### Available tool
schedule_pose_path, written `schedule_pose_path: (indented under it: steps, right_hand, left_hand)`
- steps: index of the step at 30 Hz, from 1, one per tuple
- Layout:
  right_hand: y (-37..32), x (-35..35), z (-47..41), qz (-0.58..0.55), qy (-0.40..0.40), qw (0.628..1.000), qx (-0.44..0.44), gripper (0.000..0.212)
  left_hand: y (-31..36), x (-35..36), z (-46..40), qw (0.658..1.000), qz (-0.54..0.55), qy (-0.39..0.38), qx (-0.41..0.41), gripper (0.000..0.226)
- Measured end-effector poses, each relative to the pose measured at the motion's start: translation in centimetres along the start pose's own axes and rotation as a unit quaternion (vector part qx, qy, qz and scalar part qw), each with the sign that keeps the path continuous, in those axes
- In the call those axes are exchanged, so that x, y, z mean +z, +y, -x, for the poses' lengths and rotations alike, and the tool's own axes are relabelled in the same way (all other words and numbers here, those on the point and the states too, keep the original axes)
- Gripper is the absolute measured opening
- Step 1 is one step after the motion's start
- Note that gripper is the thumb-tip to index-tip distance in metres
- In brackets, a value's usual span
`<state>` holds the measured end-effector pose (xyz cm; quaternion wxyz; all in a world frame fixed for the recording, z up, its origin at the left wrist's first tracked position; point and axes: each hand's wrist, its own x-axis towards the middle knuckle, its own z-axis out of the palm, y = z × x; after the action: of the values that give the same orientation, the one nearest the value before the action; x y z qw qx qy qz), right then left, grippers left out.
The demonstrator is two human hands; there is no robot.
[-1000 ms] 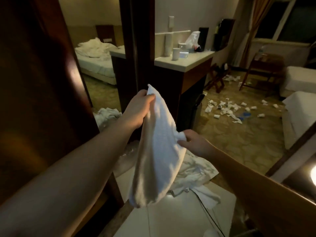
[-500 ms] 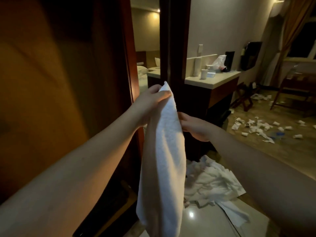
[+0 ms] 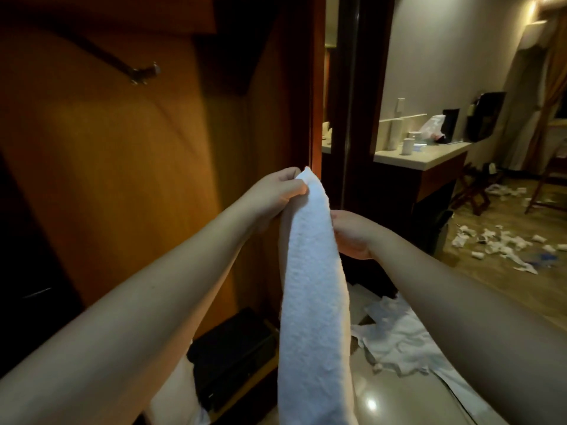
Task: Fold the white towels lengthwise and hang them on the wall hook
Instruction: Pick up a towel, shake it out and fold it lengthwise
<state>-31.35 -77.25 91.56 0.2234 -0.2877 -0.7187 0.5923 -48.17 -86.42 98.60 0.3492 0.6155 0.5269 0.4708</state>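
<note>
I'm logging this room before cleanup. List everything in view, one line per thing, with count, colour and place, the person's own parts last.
towel: one, white, folded narrow, hanging from the hands at centre
wall hook: one, metal, on the wooden panel, upper left
wooden panel: one, orange-brown, left
counter: one, pale top, right of the door frame
cups: a few, white, on the counter
plastic bag: one, pale, on the counter
linen pile: one, white, on the floor, lower right
litter: many scraps, white, floor at far right
left hand: pinches the towel's top
right hand: holds the towel's right edge
</note>
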Motion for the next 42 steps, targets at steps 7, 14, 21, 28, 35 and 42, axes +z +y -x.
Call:
schedule_pose_path:
  steps: [7, 14, 21, 28, 35, 42]
  right_hand:
    - [-3.9, 3.3, -0.4, 0.010, 0.119, 0.990, -0.074, 0.016]
    - [-8.4, 7.0, -0.7, 0.270, 0.181, 0.932, -0.162, 0.018]
    - [-7.4, 7.3, -0.8, 0.344, 0.136, 0.916, -0.156, 0.010]
    - [-1.3, 4.2, -0.6, 0.429, 0.122, 0.895, -0.013, 0.023]
    - [0.5, -0.9, 0.0, 0.486, 0.260, 0.834, 0.017, 0.021]
    - [2.0, -4.0, 0.8, 0.498, 0.330, 0.797, 0.085, 0.024]
  left_hand:
    - [0.2, -6.3, 4.1, 0.997, 0.040, 0.070, -0.014, 0.016]
    - [0.2, -9.1, 5.8, 0.996, 0.079, 0.023, -0.041, 0.014]
    - [0.4, -10.7, 5.9, 0.957, -0.225, 0.182, 0.015, 0.025]
    - [0.1, -11.0, 6.3, 0.934, -0.315, 0.163, 0.037, 0.025]
    - [-0.1, -12.8, 6.5, 0.887, -0.454, 0.067, -0.043, 0.028]
    - [-1.2, -15.0, 7.1, 0.964, -0.232, -0.014, -0.126, 0.008]
